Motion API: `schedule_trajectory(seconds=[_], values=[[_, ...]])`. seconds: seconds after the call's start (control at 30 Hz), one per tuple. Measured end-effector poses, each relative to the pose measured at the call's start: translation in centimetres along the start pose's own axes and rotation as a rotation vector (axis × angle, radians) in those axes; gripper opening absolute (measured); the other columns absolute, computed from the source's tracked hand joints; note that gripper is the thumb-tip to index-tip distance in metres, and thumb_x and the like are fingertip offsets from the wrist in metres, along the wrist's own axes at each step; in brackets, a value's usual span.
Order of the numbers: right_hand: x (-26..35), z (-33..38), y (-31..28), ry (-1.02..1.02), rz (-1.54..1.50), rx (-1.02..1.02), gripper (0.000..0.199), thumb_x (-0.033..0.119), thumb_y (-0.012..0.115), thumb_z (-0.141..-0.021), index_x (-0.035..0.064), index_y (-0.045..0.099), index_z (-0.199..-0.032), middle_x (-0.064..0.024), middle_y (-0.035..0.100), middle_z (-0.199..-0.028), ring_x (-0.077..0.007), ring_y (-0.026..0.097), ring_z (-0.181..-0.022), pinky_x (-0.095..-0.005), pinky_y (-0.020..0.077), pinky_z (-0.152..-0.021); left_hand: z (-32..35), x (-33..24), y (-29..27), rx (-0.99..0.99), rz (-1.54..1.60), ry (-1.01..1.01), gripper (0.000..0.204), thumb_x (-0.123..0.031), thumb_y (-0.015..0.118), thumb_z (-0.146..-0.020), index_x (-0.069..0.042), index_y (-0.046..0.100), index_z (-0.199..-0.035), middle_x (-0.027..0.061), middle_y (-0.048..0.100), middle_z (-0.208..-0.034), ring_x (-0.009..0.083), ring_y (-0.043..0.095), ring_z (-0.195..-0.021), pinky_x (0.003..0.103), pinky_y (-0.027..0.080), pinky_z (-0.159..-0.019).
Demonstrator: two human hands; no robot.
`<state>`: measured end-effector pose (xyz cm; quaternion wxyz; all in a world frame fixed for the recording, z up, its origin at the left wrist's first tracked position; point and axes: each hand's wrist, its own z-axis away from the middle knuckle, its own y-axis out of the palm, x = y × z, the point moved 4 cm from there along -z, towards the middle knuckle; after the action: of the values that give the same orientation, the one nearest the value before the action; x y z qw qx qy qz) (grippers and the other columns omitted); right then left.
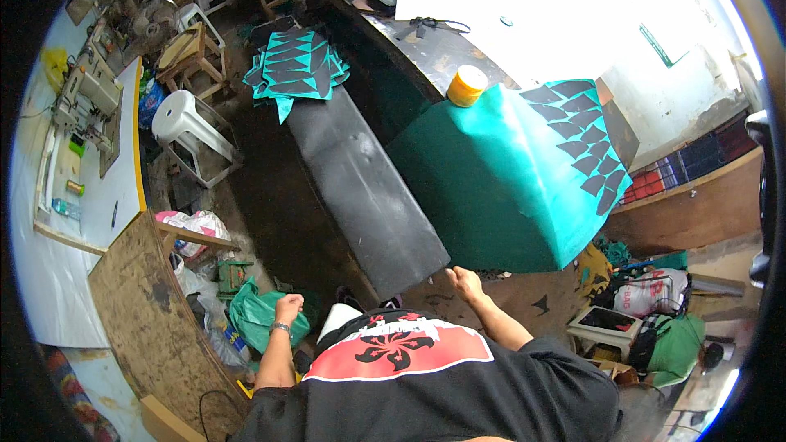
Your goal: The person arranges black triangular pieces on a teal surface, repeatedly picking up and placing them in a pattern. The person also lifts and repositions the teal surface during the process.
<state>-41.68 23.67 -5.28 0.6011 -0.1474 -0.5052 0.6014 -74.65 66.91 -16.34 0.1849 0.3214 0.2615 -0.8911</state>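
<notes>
My right hand (467, 284) is closed, its fingertips beside the near right corner of a long black-covered bench (360, 188). Whether something small is pinched there I cannot make out. Further left, my left hand (288, 308) is curled shut over a green plastic bag (254, 315), a watch or band on its wrist; anything inside the fingers is hidden. At the bench's far end lies a stack of green sheets (295, 69) with dark pointed pieces on top. A large green sheet (491, 172) drapes over the table on the right, bearing rows of dark cut pieces (577, 119).
An orange-yellow jar with a white lid (467, 86) stands on the draped sheet's edge. White stools (192, 119) and a sewing machine (94, 86) are at left. Bags (651, 290) and a small white stool (604, 323) sit at right. Dark scraps lie on the floor.
</notes>
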Motion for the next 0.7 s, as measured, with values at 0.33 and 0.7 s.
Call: schedule_trajectory(seconds=[0.33, 0.7], values=[[-0.2, -2.7, 0.5, 0.067, -0.349, -0.057, 0.038, 0.015, 0.064, -0.09, 0.0074, 0.059, -0.126, -0.0197, 0.069, -0.108, -0.0346, 0.068, -0.1, -0.0433, 0.0531, -0.086, -5.0, -22.4, 6.9, 0.485, 0.192, 0.0, 0.034, -0.029, 0.066, -0.096, -0.009, 0.066, -0.124, 0.0025, 0.071, -0.105, 0.0126, 0.067, -0.092, 0.027, 0.054, -0.08], [28.5, -38.7, -19.8, -0.409, -0.253, -0.513, 0.027, 0.02, 0.066, -0.093, 0.0073, 0.063, -0.116, -0.0162, 0.064, -0.109, -0.0347, 0.063, -0.103, -0.0415, 0.0511, -0.089, -34.0, -63.5, 14.0, 0.804, 0.747, 0.202, 0.031, -0.024, 0.059, -0.1, -0.002, 0.062, -0.122, 0.0079, 0.068, -0.113, 0.0214, 0.065, -0.107, 0.036, 0.052, -0.097]])
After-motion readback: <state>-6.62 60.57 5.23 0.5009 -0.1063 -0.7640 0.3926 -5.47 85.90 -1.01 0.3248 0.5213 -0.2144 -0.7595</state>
